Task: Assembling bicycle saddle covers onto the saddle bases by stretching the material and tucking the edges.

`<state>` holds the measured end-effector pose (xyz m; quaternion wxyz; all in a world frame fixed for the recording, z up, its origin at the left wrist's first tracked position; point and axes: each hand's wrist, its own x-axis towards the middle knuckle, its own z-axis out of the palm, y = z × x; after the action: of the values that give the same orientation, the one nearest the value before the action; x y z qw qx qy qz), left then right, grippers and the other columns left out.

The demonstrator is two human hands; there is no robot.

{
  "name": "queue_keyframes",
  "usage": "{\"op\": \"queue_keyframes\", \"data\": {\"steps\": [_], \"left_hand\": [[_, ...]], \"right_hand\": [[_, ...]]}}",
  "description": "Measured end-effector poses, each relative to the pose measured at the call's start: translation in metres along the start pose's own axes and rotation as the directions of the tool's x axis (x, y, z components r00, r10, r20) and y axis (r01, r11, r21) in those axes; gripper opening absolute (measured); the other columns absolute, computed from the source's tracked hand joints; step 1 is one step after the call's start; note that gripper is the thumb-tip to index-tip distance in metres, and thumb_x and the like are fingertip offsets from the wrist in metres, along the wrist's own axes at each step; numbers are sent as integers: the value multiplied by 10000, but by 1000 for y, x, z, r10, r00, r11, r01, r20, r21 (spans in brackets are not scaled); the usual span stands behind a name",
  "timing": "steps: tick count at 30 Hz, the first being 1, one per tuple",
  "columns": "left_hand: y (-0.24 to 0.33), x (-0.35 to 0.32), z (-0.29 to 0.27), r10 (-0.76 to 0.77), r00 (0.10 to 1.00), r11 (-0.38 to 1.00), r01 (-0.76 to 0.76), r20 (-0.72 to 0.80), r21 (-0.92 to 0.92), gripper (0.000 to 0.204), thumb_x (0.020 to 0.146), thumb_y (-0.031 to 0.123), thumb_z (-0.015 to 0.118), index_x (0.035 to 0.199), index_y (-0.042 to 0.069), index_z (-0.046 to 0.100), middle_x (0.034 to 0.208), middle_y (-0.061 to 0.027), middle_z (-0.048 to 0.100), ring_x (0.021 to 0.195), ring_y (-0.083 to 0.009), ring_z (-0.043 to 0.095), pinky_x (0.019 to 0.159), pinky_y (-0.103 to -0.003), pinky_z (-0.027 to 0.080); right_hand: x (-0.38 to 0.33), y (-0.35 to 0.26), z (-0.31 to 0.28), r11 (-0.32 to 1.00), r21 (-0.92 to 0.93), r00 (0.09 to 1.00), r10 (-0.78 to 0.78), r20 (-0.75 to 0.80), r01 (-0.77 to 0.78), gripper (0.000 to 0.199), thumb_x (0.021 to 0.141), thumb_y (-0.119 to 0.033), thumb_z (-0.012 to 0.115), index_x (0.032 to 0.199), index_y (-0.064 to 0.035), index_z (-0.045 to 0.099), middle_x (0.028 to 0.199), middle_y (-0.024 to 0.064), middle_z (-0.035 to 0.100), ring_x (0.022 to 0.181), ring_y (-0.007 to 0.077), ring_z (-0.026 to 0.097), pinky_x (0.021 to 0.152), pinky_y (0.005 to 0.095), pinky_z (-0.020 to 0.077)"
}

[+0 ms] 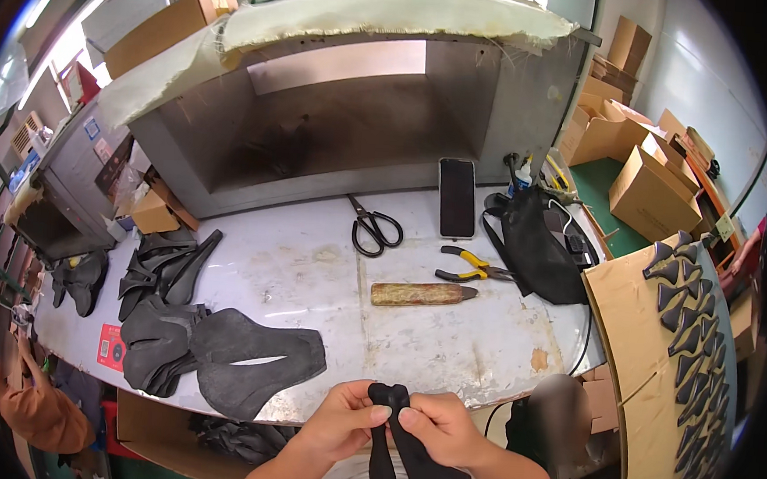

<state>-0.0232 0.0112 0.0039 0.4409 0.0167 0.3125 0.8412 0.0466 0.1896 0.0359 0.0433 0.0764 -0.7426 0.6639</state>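
Observation:
Close to my body, at the table's front edge, a soft black piece hangs folded, its two flaps pointing down; it looks like a bicycle saddle cover. My left hand pinches its top fold from the left, thumb on the front. From the right, my right hand pinches the same fold, thumb also in front. Left of my hands lies a flat black saddle cover with a long slit. It overlaps a stack of similar covers, with more curled pieces behind.
On the white table lie black-handled scissors, a wooden-handled tool, yellow-handled pliers, a phone and a black bag. A grey metal box stands behind. At right, a board carries rows of dark shaped pieces.

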Motion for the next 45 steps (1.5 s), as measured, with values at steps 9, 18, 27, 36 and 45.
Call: {"op": "queue_keyframes", "data": {"steps": [9,18,27,36,45], "left_hand": [[-4,21,-11,51,992,997,-56,-117,-43,224,814,-23,719,1032,0,670,957,-111,718,831,-187,701,751,-329,584],[2,16,-9,166,966,986,-159,-199,52,169,823,-29,719,983,-8,670,875,-85,706,741,-146,670,696,-286,556],[3,6,-13,223,926,975,-208,-304,82,177,828,-11,708,998,1,661,886,-87,705,761,-151,674,709,-296,563],[6,-9,-26,275,902,961,-270,-331,63,187,836,41,683,1019,17,652,916,-107,708,795,-206,708,719,-351,600],[15,-15,-27,336,880,941,-325,-336,92,157,840,17,682,994,7,656,910,-106,709,791,-187,696,735,-328,580]], "right_hand": [[17,20,-14,929,276,964,201,176,-245,262,961,-170,634,747,-33,573,632,-60,481,575,25,379,502,227,284],[9,41,-4,831,378,902,304,306,-408,202,944,-167,659,811,-16,641,662,-63,547,621,11,465,538,213,373],[2,64,0,925,260,881,137,453,-277,180,937,-174,670,865,-9,651,722,-20,601,634,35,482,540,256,406],[-1,66,4,913,272,812,98,576,-304,414,961,-271,636,658,-9,533,545,-24,468,520,47,388,467,266,329],[-8,73,-8,903,249,715,86,694,-350,382,958,-279,638,707,-16,522,576,-12,434,541,77,357,473,291,301]]}}
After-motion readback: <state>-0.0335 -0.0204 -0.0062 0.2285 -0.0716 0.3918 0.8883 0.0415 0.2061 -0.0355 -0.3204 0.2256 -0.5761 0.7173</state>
